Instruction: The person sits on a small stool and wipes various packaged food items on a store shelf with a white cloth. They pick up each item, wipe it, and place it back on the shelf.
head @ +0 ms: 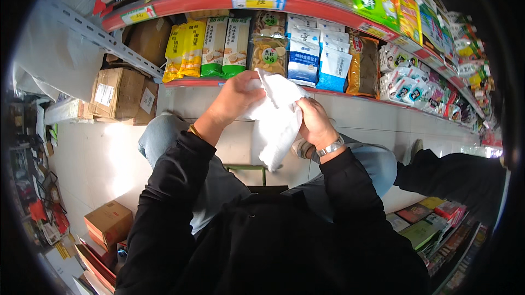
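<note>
A white cloth [277, 131] hangs between my two hands in front of the low shelf. My left hand [240, 96] pinches its upper left part, and my right hand [316, 120] grips its right edge. The lower end dangles over the floor between my knees. Just beyond the hands, the bottom shelf carries yellow noodle packs [186, 48], green-and-white noodle packs [225, 46], clear bags of dried food [268, 55], blue-and-white salt bags [304, 57] and an orange-edged bag of brown food [363, 65].
Above runs a red shelf edge [197, 3] with price tags and more bagged goods. Cardboard boxes [119, 94] stand at the left by a perforated metal upright [102, 36]. Another carton [108, 221] sits lower left. A person in dark clothing [451, 176] is close on the right.
</note>
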A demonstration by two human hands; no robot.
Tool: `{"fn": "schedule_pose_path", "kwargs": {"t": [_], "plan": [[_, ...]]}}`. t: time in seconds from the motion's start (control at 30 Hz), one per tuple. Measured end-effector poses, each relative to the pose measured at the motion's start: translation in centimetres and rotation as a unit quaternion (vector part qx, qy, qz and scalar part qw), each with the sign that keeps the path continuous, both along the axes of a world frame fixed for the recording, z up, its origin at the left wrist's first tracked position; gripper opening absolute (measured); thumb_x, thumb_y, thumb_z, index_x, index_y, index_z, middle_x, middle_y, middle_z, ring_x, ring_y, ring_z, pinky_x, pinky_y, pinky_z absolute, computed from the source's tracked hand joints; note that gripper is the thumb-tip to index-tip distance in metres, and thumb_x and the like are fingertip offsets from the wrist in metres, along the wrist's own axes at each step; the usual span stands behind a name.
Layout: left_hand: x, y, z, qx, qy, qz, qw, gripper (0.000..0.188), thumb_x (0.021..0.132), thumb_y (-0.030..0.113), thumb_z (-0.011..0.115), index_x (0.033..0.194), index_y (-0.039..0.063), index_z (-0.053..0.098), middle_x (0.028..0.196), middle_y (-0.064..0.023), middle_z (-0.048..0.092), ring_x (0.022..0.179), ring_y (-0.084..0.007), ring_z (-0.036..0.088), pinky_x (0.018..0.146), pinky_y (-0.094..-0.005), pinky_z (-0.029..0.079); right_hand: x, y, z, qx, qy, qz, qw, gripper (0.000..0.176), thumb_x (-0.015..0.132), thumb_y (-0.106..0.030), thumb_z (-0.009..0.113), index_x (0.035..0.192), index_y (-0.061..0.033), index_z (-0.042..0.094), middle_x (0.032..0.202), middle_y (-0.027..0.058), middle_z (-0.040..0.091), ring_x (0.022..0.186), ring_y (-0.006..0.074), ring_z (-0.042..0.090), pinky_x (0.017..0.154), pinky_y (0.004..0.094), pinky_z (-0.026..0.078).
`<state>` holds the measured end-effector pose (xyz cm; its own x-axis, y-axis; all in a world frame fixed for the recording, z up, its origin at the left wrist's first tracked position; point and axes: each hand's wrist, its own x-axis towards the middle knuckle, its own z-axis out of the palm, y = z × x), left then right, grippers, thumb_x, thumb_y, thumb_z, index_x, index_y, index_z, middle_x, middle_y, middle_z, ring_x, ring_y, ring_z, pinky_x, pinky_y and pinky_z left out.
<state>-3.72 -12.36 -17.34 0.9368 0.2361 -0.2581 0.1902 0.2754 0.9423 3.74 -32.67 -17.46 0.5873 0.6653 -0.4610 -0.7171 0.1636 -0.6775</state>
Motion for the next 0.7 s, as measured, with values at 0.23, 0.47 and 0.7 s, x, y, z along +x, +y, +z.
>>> {"fn": "schedule_pose_path", "kwargs": {"t": [0.23,0.47,0.7], "plan": [[-1.8,1.1,2.2,-0.151,0.072,-0.02,0.986,0.026,0.088,-0.002,0.062,0.115,-0.001,0.063,0.106,-0.0099,0.067,0.089,-0.0175,0.066,0.079,-0.0294,0.055,-0.3,-4.7,0.3,0.024,0.033,-0.143,0.989,0.028,0.095,-0.013,0.056,0.115,0.0052,0.06,0.113,0.0131,0.065,0.102,0.023,0.065,0.089,0.0374,0.052],[-2.0,4.1,-0.7,-0.137,-0.01,0.213,0.967,0.033,0.087,-0.004,0.061,0.12,-0.001,0.058,0.11,-0.011,0.063,0.099,-0.0187,0.062,0.087,-0.03,0.051,-0.1,-3.7,1.5,0.012,0.087,-0.177,0.98,0.041,0.101,-0.028,0.043,0.128,0.0012,0.053,0.122,0.0127,0.063,0.11,0.0262,0.062,0.093,0.0408,0.052],[-0.2,0.2,0.8,0.175,-0.062,-0.025,0.982,0.053,0.079,0.023,0.08,0.121,-0.001,0.058,0.114,-0.0125,0.062,0.107,-0.0239,0.059,0.087,-0.032,0.048,-0.4,-3.7,1.4,0.107,0.124,-0.177,0.971,0.046,0.101,-0.035,0.043,0.129,0.0007,0.052,0.123,0.0135,0.062,0.114,0.0286,0.06,0.098,0.0425,0.048]]}}
